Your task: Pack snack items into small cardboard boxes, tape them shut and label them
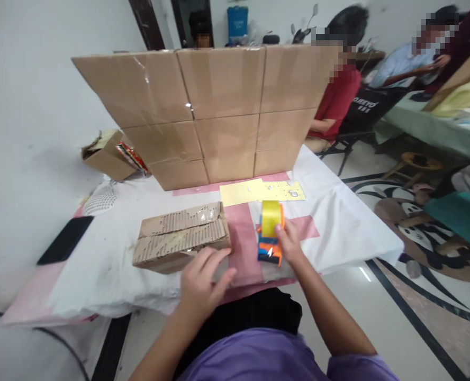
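Tape dispenser (270,232) — right side in right hand (290,243).

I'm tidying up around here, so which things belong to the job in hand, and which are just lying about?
In the job:
tape dispenser, in the right hand
small cardboard box, left hand at its near side

Seemingly idle:
flat black object
yellow strip
back-left carton
standing cardboard panel

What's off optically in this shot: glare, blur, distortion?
Head view: small glints on the cardboard panel; head view: a bright reflected streak on the floor; head view: right hand and tape dispenser look soft, possibly motion blur; head view: panel's upper left corner looks stretched, likely wide-angle lens.
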{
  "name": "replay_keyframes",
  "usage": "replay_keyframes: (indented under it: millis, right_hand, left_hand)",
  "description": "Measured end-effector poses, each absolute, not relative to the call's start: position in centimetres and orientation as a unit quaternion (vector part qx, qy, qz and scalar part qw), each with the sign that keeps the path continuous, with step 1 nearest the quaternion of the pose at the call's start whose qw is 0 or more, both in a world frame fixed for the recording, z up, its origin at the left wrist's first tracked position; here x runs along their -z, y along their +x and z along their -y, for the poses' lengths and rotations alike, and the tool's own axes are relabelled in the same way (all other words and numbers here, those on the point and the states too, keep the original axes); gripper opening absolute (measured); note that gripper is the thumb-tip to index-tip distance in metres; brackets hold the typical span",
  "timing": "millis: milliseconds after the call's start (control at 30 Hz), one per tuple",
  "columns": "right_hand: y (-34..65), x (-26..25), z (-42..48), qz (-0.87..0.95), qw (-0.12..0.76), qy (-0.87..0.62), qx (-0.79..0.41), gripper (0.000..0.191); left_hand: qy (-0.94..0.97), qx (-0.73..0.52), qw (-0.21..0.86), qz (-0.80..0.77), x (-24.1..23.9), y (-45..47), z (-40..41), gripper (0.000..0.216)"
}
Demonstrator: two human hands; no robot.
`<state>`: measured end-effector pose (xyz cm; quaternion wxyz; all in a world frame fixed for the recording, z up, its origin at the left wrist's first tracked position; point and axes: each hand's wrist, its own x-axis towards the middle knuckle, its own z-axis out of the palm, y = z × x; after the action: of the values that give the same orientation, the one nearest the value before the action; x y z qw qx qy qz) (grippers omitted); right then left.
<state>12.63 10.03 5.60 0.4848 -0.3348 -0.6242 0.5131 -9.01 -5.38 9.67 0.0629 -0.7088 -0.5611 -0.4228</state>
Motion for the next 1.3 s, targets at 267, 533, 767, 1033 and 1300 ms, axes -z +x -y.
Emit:
replay_keyframes:
  millis: [267,533,767,1033,1300]
  right_hand:
    - [10.9,-7.4,-6.4,0.724,0.530,-0.206,-0.390,0.052]
    - [11.8,-6.9,-10.5,0.615,0.605,-0.391,-0.320,0.060]
    - [11.2,-9.2,-12.1,0.545,0.665,-0.404,-0.311,0.054]
    - [10.4,-9.6,-12.3,0.461,0.680,-0.388,-0.418,0.050]
    - [11.1,-10.3,-8.8,0.423,0.660,-0.362,-0.504,0.050]
  left_hand:
    - [-0.596,0.498,-0.220,0.591,-6.9,-1.7,2.0,0.031]
    - [-0.543,0.551,-0.289,0.565,-9.1,0.0,1.8,0.032]
    - [-0.492,0.524,-0.434,0.543,-9.0,0.4,1.8,0.036]
    - [-0.490,0.512,-0.428,0.561,-7.4,0.7,3.2,0.036]
    - [-0.488,0.485,-0.454,0.566,-6.5,0.5,6.0,0.032]
